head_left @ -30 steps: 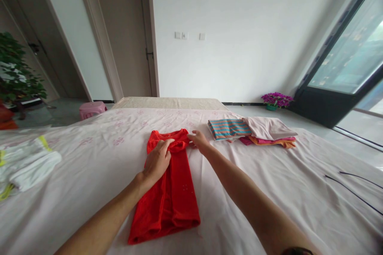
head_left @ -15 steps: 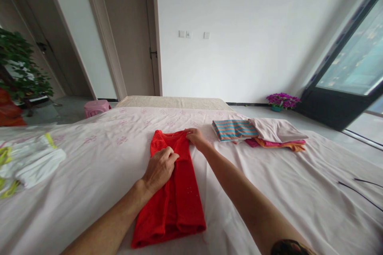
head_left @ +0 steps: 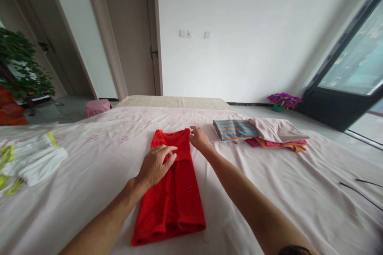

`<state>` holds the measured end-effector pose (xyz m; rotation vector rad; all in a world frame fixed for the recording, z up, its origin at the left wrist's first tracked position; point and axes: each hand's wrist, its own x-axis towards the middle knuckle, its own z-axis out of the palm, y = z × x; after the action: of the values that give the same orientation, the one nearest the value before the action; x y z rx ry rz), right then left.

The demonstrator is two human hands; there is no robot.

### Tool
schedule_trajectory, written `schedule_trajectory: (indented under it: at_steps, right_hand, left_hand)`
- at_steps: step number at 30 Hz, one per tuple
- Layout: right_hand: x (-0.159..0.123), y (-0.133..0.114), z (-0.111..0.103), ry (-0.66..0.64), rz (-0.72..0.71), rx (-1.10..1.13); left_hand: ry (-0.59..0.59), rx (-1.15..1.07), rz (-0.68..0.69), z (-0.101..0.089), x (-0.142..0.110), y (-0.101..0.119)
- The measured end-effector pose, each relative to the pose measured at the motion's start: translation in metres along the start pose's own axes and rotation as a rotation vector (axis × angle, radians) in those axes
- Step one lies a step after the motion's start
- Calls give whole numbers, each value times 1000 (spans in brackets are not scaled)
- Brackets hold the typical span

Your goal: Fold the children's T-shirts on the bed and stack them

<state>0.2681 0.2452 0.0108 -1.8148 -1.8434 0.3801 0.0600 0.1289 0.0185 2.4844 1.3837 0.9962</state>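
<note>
A red top (head_left: 187,183) lies lengthwise on the bed sheet, its sides folded in toward the middle and its neckline at the far end. Over its upper left part is my left hand (head_left: 158,163), thumb and fingers apart, with nothing between them. Whether that palm touches the cloth I cannot tell. My right hand (head_left: 198,137) is just beside the top's far right corner, fingers loosely apart and holding nothing.
Folded clothes, a striped one (head_left: 235,129) and a pale pink one (head_left: 278,129) uppermost, lie at right. White and yellow clothing (head_left: 36,159) lies at left. Dark cords (head_left: 360,195) cross the bed's right side. A pink stool (head_left: 98,107) stands beyond the left edge.
My right hand has let go of the top's far right corner and shifted slightly right. My left hand's fingers have loosened and spread. The red top stays in place.
</note>
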Motion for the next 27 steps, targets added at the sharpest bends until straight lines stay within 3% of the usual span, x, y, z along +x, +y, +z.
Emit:
schedule_trajectory:
  at_steps: [3,8,12,15,20,23,27]
  right_hand:
    - [-20,1,-8,66,-135,9]
    - [-57,5,-3,-66,-482,175]
    - [-75,10,1,-161,-662,70]
    - [-71,10,-1,-157,-615,37]
    - [-42,4,-1,71,-413,89]
    - [-28,2,9,124,-389,92]
    - [-18,9,27,150,-314,102]
  left_hand:
    - [23,-13,14,-8,3,-6]
    - [-103,49,47,-1,-3,-11]
    - [-171,106,25,4,-7,-12]
    - [-134,209,3,1,-3,-9]
    - [36,241,71,9,13,-1]
    - [-20,257,138,24,17,-2]
    - [-156,325,157,39,4,-12]
